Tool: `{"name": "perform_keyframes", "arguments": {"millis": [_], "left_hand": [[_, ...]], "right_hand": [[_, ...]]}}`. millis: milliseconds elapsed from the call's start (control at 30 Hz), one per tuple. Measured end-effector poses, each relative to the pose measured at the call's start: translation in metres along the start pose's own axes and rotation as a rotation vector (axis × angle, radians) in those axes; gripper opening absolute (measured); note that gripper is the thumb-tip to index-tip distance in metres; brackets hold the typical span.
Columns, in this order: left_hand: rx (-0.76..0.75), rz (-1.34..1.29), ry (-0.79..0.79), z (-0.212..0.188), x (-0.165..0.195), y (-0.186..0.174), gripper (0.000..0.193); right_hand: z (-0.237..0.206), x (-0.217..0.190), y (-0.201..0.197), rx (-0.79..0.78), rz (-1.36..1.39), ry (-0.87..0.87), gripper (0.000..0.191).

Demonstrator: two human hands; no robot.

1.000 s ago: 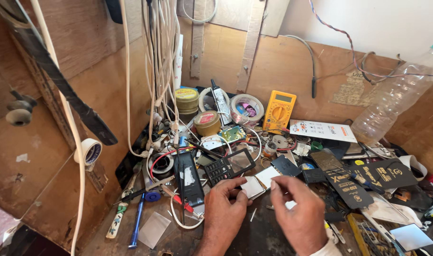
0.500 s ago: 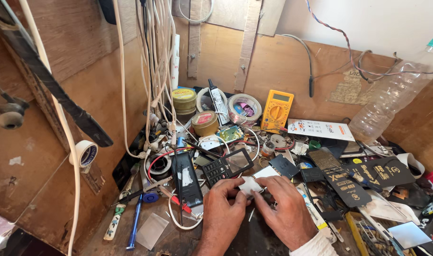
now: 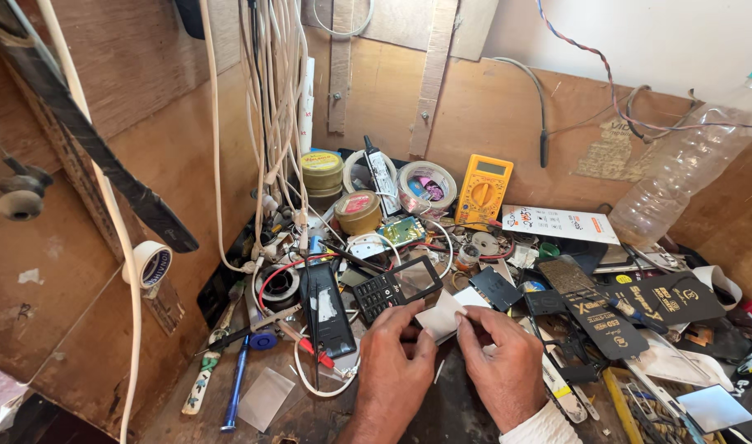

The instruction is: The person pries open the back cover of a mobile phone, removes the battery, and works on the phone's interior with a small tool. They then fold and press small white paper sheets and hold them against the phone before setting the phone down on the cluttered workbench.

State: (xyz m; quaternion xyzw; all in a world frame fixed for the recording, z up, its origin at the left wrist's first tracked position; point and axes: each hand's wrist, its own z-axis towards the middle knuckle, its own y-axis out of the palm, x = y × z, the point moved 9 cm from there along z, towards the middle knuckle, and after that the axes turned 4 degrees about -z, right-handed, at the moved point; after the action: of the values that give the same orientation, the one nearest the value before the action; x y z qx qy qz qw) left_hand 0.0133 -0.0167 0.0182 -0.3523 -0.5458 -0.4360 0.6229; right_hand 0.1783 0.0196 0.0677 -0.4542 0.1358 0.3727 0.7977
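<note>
My left hand and my right hand meet over the cluttered bench and together pinch a small white rectangular piece between their fingertips. Just beyond the fingers lies a black keypad phone front frame with an empty screen window. A black phone body lies to the left of my left hand, beside red and white wires.
A yellow multimeter, tape rolls, round tins and a glue tube stand at the back. White cables hang from the wooden wall. A clear plastic bottle leans at right. Black packets and screwdrivers litter the bench.
Both hands have come together; my right hand moved left to the white piece, which now sits between the fingertips of both hands.
</note>
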Motion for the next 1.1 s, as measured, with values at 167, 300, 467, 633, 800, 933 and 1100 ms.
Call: {"name": "perform_keyframes", "arguments": {"millis": [167,300,467,633,800,933,1100], "left_hand": [[-0.044,0.018,0.07,-0.003,0.011,0.005,0.047],[-0.078,0.005,0.055,-0.002,0.01,0.01,0.056],[-0.07,0.018,0.011,0.0,0.006,0.01,0.054],[-0.044,0.002,-0.003,0.0,0.004,0.009,0.053],[-0.034,-0.014,0.005,0.002,0.002,0.009,0.051],[-0.045,-0.005,-0.03,0.001,-0.003,0.009,0.05],[-0.041,-0.026,-0.059,0.001,-0.006,0.008,0.054]], "right_hand": [[0.0,0.002,0.001,0.007,-0.012,-0.021,0.02],[0.0,0.004,0.001,0.022,-0.024,-0.024,0.02],[0.0,0.003,0.002,0.0,-0.023,-0.009,0.019],[0.0,-0.002,-0.001,0.016,-0.031,-0.049,0.018],[0.0,-0.003,0.0,-0.015,-0.006,-0.04,0.018],[0.0,-0.001,0.002,-0.031,0.008,0.011,0.02],[-0.001,-0.007,0.002,-0.052,0.003,-0.035,0.023]]}}
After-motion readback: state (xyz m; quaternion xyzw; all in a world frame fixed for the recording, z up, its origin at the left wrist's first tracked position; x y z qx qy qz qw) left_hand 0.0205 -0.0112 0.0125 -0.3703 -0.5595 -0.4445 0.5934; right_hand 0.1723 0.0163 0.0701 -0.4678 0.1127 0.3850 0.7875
